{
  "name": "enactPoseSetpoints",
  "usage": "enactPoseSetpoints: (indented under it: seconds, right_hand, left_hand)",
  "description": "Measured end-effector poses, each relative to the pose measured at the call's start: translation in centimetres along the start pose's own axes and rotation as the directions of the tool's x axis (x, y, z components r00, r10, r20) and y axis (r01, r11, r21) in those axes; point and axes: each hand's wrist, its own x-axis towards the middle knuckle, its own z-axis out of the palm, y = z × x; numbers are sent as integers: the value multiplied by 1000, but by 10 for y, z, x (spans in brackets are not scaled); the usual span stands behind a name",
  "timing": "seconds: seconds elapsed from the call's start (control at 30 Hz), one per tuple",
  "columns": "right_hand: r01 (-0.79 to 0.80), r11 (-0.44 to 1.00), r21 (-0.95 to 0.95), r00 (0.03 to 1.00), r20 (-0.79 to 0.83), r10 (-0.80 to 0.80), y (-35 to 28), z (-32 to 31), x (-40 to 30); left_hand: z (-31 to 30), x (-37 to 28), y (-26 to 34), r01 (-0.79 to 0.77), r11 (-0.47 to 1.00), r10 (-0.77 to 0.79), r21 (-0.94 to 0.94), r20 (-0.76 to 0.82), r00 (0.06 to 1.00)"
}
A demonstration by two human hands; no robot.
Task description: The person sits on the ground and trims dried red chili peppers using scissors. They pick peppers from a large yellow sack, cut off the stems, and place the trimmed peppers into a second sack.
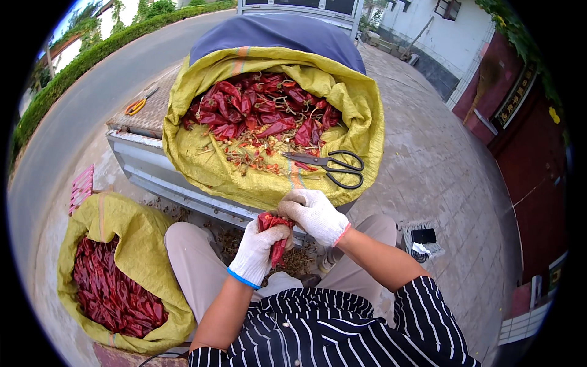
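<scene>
My left hand [258, 247], in a white knit glove with a blue cuff, grips a few dried red chili peppers [278, 250]. Their stem ends point up towards my right hand [312, 213], gloved in white with a pink cuff. Its thumb and fingers pinch at those ends; the stems themselves are mostly hidden. Just beyond lies a large yellow woven sack [206, 172] with its mouth rolled open. Whole dried chilies [247, 103] fill its back half, and cut stems and seeds [254, 158] litter the front. Black-handled scissors [328, 160] rest on the sack's right front, blades pointing left.
At lower left stands another yellow sack [137, 257] packed with red chilies [112, 289]. Orange-handled pruning snips [140, 104] lie on the rusty truck bed [149, 96]. A phone [423, 236] sits on a small woven stool [438, 250] at right. Stem litter [300, 259] covers the ground between my legs.
</scene>
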Motion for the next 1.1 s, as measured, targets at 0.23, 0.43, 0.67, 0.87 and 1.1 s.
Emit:
enactPoseSetpoints:
  seconds: [0.23,0.43,0.67,0.87,1.1]
  right_hand:
    - [-398,717,572,913,172,370,3,5,4]
    - [-473,494,730,860,261,438,17,8,6]
    - [-415,414,810,886,256,388,36,14,9]
    - [332,729,-599,797,-235,-556,37,14,13]
    - [251,776,-578,879,-200,-433,13,-20,21]
  left_hand:
    - [1,4,-9,-74,995,67,-72,-84,994]
    - [2,5,-13,-107,994,105,-11,-124,987]
    - [-8,10,-15,-189,971,206,146,-113,972]
    - [-14,13,-16,-101,995,101,-21,-33,994]
    - [-4,5,-11,-39,984,50,-176,56,997]
